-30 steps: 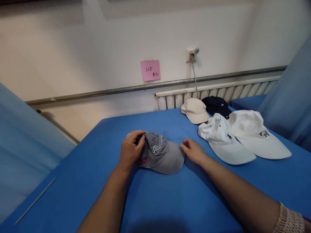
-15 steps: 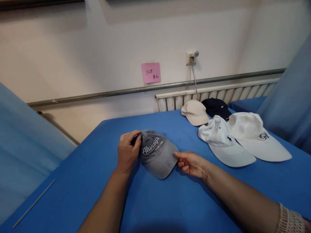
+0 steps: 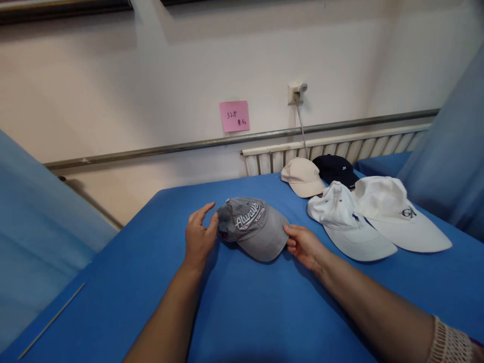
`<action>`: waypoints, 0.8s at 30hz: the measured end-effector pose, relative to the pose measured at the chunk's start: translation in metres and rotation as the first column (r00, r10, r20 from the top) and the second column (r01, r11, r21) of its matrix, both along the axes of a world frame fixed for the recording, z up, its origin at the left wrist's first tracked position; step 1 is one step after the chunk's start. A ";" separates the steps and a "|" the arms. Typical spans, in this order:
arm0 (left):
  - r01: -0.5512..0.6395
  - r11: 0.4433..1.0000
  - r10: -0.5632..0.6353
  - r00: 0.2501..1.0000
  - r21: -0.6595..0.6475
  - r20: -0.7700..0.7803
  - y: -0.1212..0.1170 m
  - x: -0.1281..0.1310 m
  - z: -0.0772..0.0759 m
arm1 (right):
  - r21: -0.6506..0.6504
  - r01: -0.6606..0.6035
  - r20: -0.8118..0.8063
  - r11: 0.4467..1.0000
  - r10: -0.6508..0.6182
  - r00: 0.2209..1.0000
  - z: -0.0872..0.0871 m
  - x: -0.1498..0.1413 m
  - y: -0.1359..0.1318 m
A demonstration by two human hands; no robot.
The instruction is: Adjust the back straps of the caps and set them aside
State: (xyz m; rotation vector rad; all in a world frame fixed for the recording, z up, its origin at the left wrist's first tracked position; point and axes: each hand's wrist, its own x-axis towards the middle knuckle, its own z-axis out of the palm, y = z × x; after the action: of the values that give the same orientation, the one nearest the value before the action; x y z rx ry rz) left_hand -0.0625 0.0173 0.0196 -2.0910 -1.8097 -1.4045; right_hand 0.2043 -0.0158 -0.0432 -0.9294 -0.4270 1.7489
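Observation:
A grey baseball cap with white lettering lies on the blue table, brim toward me. My left hand rests against the back of its crown, thumb on the cloth and fingers spread and lifted. My right hand pinches the right edge of the brim with curled fingers. A little to the right lie two white caps, one overlapping the other.
A beige cap and a dark navy cap lie at the table's far edge by a white radiator. A pink note and a wall socket are on the wall. Blue fabric rises at both sides.
The grey cap has shifted slightly up and right on the table. My left hand let go of its back and opened its fingers. My right hand keeps its hold on the brim.

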 end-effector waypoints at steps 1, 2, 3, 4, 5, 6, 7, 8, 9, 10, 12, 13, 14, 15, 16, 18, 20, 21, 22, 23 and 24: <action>0.003 1.000 -0.003 1.000 -0.015 -0.001 0.001 0.000 -0.001 | -0.002 0.008 0.002 1.000 -0.008 1.000 0.000 0.001 0.001; 0.007 0.999 -0.007 1.000 -0.039 -0.002 0.002 0.000 -0.002 | -0.001 0.012 0.006 1.000 -0.012 1.000 -0.001 0.001 0.001; 0.011 0.997 -0.011 1.000 -0.072 -0.001 0.003 0.000 -0.004 | 0.002 0.014 0.009 1.000 -0.014 1.000 -0.001 0.001 0.002; 0.013 0.994 -0.012 1.000 -0.112 0.004 0.004 0.001 -0.006 | 0.006 0.015 0.010 1.000 -0.015 1.000 -0.002 0.001 0.002; 0.014 0.988 -0.011 1.000 -0.156 0.015 0.006 0.001 -0.008 | 0.010 0.018 0.010 1.000 -0.018 1.000 -0.003 0.001 0.002; 0.013 0.980 -0.007 1.000 -0.201 0.030 0.008 0.002 -0.011 | 0.017 0.031 0.005 0.999 -0.031 1.000 -0.003 0.000 0.002; 0.010 0.970 0.001 0.999 -0.243 0.046 0.009 0.002 -0.013 | 0.027 0.057 -0.005 0.998 -0.057 0.998 -0.004 0.000 0.002; 0.006 0.960 0.011 0.998 -0.281 0.060 0.011 0.002 -0.016 | 0.041 0.092 -0.021 0.995 -0.092 0.996 -0.004 0.000 0.003; 0.005 0.949 0.017 0.997 -0.314 0.070 0.012 0.002 -0.018 | 0.056 0.136 -0.041 0.989 -0.134 0.990 -0.005 0.001 0.004; 0.010 0.939 0.017 0.997 -0.345 0.075 0.014 0.002 -0.020 | 0.070 0.186 -0.060 0.980 -0.182 0.982 -0.005 0.002 0.006; 0.025 0.918 0.005 0.997 -0.395 0.075 0.015 0.001 -0.024 | 0.081 0.291 -0.089 0.953 -0.284 0.955 -0.006 0.007 0.011; 0.035 0.910 -0.006 0.997 -0.412 0.072 0.016 0.001 -0.026 | 0.074 0.344 -0.097 0.936 -0.337 0.937 -0.007 0.010 0.014; 0.043 0.903 -0.016 0.998 -0.427 0.066 0.016 0.001 -0.027 | 0.053 0.401 -0.098 0.914 -0.395 0.913 -0.008 0.013 0.018; 0.050 0.897 -0.027 0.998 -0.440 0.060 0.016 0.001 -0.028 | 0.023 0.457 -0.093 0.889 -0.453 0.886 -0.009 0.016 0.021; 0.058 0.892 -0.037 0.998 -0.449 0.055 0.016 0.001 -0.028 | -0.009 0.504 -0.085 0.864 -0.502 0.860 -0.011 0.018 0.024; 0.078 0.882 -0.063 0.997 -0.465 0.048 0.016 0.002 -0.030 | -0.059 0.557 -0.065 0.828 -0.560 0.826 -0.014 0.021 0.029; 0.095 0.874 -0.087 0.995 -0.477 0.039 0.015 0.003 -0.031 | -0.083 0.570 -0.052 0.818 -0.575 0.817 -0.018 0.021 0.030; 0.104 0.870 -0.101 0.994 -0.482 0.032 0.015 0.004 -0.032 | -0.087 0.566 -0.053 0.820 -0.572 0.819 -0.019 0.019 0.030; 0.113 0.864 -0.118 0.993 -0.490 0.022 0.015 0.004 -0.033 | -0.094 0.561 -0.056 0.822 -0.567 0.822 -0.021 0.018 0.029; 0.122 0.859 -0.134 0.991 -0.497 0.011 0.015 0.005 -0.035 | -0.100 0.555 -0.060 0.826 -0.562 0.825 -0.022 0.016 0.029; 0.132 0.853 -0.154 0.988 -0.505 0.000 0.015 0.006 -0.036 | -0.107 0.551 -0.065 0.828 -0.559 0.827 -0.022 0.014 0.028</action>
State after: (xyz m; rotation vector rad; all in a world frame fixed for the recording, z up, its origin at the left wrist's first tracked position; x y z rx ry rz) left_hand -0.0568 0.0318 -0.0166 -2.5128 -2.2375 -0.9651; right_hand 0.2185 0.0120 -0.0655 -0.9127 -0.0052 1.2669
